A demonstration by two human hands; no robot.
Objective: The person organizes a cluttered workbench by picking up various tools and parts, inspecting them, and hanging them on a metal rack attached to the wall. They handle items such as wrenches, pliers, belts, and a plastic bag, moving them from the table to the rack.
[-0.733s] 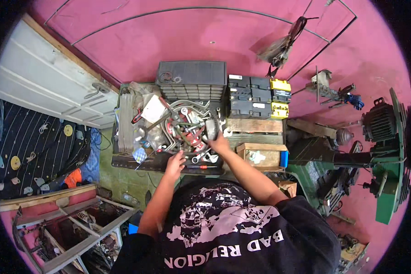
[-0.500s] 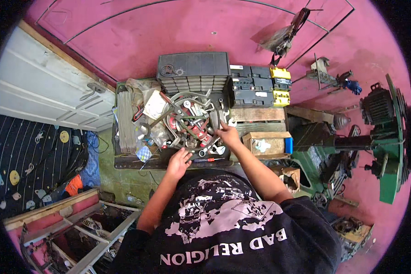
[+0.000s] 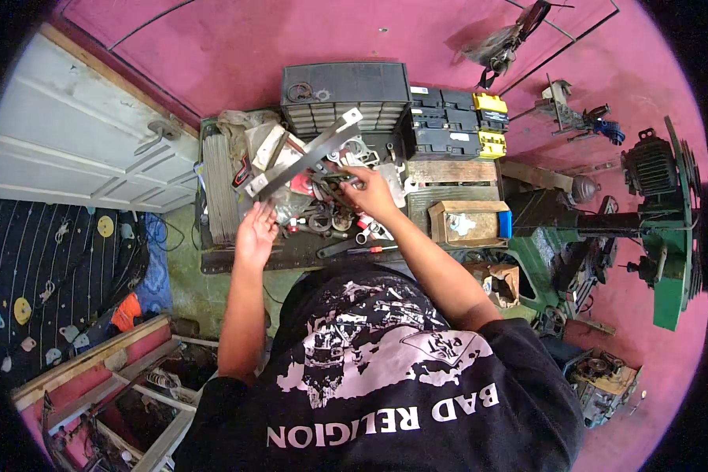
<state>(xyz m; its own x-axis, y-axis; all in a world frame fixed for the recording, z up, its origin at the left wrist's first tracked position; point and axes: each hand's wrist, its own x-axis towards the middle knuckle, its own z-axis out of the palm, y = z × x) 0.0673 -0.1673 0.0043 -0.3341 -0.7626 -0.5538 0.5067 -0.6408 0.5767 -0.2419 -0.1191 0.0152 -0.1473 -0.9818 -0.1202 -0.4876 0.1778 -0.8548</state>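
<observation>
Our workshop, with its pink wall (image 3: 307,35)
Along the far edge of the worktop (image 3: 244,263) we see a drawer cabinet (image 3: 350,79); black and yellow batteries (image 3: 448,120) fill the far right corner, a wooden tray (image 3: 484,228) the near right. Past the right edge stands a green drill press (image 3: 670,275); past the left, a white door (image 3: 79,130).

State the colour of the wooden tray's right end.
The right end is blue, clearest in the head view.

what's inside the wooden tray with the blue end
A pale, irregular piece lies inside the wooden tray; whatever is directly beneath that piece is covered and can't be seen.
</observation>
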